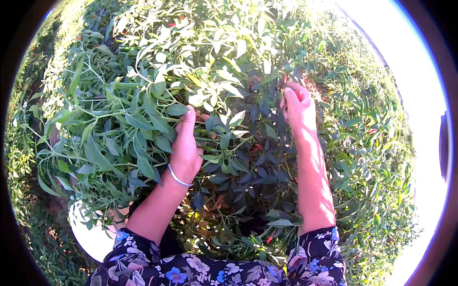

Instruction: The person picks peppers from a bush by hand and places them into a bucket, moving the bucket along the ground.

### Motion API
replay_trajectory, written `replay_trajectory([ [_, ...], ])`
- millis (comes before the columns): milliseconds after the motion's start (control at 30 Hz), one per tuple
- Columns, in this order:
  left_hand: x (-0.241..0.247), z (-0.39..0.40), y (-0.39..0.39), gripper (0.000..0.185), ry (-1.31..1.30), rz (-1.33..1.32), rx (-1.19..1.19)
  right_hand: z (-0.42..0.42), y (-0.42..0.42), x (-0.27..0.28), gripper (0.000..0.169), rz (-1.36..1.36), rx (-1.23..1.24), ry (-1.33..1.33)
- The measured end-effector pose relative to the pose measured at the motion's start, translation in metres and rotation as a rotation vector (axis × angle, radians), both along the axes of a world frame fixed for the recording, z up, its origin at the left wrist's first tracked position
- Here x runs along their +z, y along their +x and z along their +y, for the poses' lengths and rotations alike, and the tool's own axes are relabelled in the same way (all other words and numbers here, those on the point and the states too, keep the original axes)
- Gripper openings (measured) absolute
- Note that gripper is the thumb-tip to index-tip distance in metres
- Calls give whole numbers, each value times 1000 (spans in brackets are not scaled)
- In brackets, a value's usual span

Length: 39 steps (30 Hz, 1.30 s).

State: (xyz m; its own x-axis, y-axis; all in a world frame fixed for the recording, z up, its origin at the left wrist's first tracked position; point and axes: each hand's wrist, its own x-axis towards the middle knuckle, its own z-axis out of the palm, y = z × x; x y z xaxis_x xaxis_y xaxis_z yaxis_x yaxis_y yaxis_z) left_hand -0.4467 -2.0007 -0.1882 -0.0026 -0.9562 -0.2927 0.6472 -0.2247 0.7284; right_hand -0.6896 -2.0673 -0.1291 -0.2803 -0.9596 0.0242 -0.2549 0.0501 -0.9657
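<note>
My left hand (186, 146), a metal bangle (177, 178) on its wrist, grips leafy branches (143, 121) of a chili plant. The gathered foliage leans to the left of that hand. Farther right, my right hand (298, 105) has its fingers closed around a red chili pepper (299, 95), which is largely covered by the fingers. Just above the fingertips a slim red chili (285, 77) shows; whether it is the same pod cannot be told. Between my forearms, another red pod (255, 147) sits among shaded leaves (263, 168).
A white container (89, 237), perhaps a bucket, stands at lower left, partly behind foliage and my left arm. One red chili (269, 238) hangs close to my body. Dense chili plants (365, 171) surround me, with more red pods (372, 131) on the right. Bright glare fills the right rim.
</note>
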Motion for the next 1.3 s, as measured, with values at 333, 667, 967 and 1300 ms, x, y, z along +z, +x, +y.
replay_trajectory([
  [333, -12, 2, 5, 44, -41, -61, 40, -54, -11, -9, 45, 792, -122, 104],
  [667, -18, 0, 0, 43, -60, -49, 60, -54, -39, -14, 25, -271, 133, 371],
  [967, -10, 5, 7, 39, -6, -34, 37, -14, 16, 3, 26, 402, 230, 444],
  [1300, -5, 8, 0, 37, -28, -42, 35, -52, 19, -23, 34, 1018, -104, 140],
])
